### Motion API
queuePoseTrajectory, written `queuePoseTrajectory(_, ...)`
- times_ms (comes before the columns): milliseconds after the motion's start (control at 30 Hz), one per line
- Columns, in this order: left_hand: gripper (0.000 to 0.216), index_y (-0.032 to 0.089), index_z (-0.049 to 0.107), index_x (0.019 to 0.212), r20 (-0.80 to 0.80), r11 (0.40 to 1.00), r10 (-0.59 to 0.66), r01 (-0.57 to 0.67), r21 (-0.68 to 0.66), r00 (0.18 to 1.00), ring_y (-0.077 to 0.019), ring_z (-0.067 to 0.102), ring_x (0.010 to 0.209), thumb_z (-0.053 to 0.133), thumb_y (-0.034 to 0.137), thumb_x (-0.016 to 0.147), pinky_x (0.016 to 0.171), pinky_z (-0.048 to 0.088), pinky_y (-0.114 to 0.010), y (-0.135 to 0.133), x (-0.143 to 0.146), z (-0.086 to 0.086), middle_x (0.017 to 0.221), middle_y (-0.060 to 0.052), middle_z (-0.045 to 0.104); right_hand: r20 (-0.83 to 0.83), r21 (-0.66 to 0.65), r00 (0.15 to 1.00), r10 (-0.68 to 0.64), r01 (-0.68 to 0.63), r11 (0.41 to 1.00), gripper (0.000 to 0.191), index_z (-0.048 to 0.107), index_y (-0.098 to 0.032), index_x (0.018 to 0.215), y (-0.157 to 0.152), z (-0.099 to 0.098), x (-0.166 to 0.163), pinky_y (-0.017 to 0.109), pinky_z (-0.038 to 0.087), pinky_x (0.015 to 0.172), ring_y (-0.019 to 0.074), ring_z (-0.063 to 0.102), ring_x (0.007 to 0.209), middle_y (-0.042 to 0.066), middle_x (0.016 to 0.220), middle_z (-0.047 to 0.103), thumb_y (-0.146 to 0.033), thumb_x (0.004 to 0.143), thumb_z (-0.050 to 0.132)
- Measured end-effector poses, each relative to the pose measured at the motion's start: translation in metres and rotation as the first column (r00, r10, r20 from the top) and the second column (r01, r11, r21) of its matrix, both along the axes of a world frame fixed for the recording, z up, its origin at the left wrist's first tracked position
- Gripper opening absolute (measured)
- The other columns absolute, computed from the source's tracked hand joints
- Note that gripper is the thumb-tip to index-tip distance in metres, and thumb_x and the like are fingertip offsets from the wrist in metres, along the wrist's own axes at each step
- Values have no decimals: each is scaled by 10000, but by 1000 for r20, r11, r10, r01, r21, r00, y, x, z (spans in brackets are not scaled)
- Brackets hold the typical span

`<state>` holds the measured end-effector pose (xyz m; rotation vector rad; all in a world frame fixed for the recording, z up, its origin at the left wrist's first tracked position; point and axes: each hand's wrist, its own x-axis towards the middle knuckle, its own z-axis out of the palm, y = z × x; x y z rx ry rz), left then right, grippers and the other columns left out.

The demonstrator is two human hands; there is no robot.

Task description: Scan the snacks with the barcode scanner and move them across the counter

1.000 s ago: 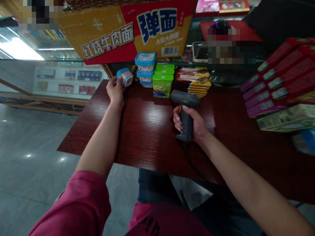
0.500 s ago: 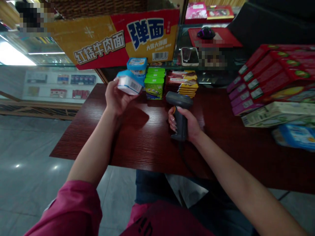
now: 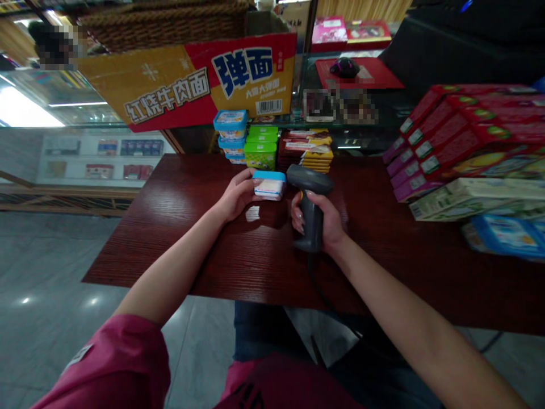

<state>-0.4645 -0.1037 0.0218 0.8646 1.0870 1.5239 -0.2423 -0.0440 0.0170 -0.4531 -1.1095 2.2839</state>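
My left hand (image 3: 239, 196) is closed round the left end of a small tub with a blue lid (image 3: 269, 185), low over the dark wooden counter (image 3: 170, 238). A pale patch (image 3: 252, 213) shows on the wood just below it. In my right hand (image 3: 327, 218) is a grey barcode scanner (image 3: 313, 207), held upright by its handle, its head beside the tub's right end. Behind the tub stand stacked blue-lidded tubs (image 3: 230, 126), green boxes (image 3: 260, 152) and a pile of brown and yellow packets (image 3: 304, 149).
A noodle carton (image 3: 170, 85) stands at the back, beside a glass shelf with a mouse (image 3: 345, 67) and a phone (image 3: 318, 105). Red boxes (image 3: 460, 136), a pale green box (image 3: 477, 196) and a blue packet (image 3: 506, 236) fill the right side. The scanner's cable (image 3: 317, 284) hangs over the front edge.
My left hand has brought the tub down and to the right, from beside the stacks to near the scanner's head. The scanner has hardly moved. The view has shifted slightly.
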Motion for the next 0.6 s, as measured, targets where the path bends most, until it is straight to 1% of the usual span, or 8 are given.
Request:
queuePoseTrajectory(67,383,192,641,1022,62,999,33,-33,-4,998,-153,725,812,808,377,731,752,643,-270,1,-5,0,907,-2,739,-20,-10,999,49,-49,999,309,663,-187,857,-2,1,1,223,401,418,96,461,467,-35,608,541,-494,877,694)
queuePoseTrajectory(133,412,195,656,1104,123,998,60,-59,-8,991,-194,755,894,766,394,761,800,663,-312,2,-8,-1,994,-32,772,-34,-18,994,101,-102,995,320,672,-174,865,-3,1,1,222,418,419,92,467,465,-34,616,551,-493,874,702)
queuePoseTrajectory(233,375,198,654,1118,184,994,106,-107,-6,977,-247,768,1028,708,391,802,888,671,-371,5,-13,-1,1064,-55,789,-36,-35,988,150,-151,988,352,679,-162,862,-4,0,0,213,434,414,88,475,462,-35,613,562,-508,843,739)
queuePoseTrajectory(367,335,207,649,1108,201,986,166,-168,-7,965,-270,759,1105,684,369,817,929,672,-396,8,-17,-2,1085,-59,793,-23,-59,987,156,-157,986,361,679,-162,852,-3,-1,0,208,435,402,87,486,448,-35,607,580,-513,828,756)
queuePoseTrajectory(533,333,220,657,1113,193,986,160,-165,8,968,-285,748,1153,686,364,815,974,665,-426,7,-18,-2,1078,-51,792,-24,-43,988,150,-151,988,351,671,-167,856,-1,-1,0,214,433,404,90,491,433,-38,600,570,-512,847,735)
queuePoseTrajectory(600,334,220,660,1123,199,986,164,-169,6,966,-296,739,1181,683,353,817,1000,654,-454,9,-18,-4,1107,-55,791,-26,-33,990,142,-143,989,343,665,-171,856,-1,-1,0,218,434,409,92,486,434,-38,596,564,-509,854,723)
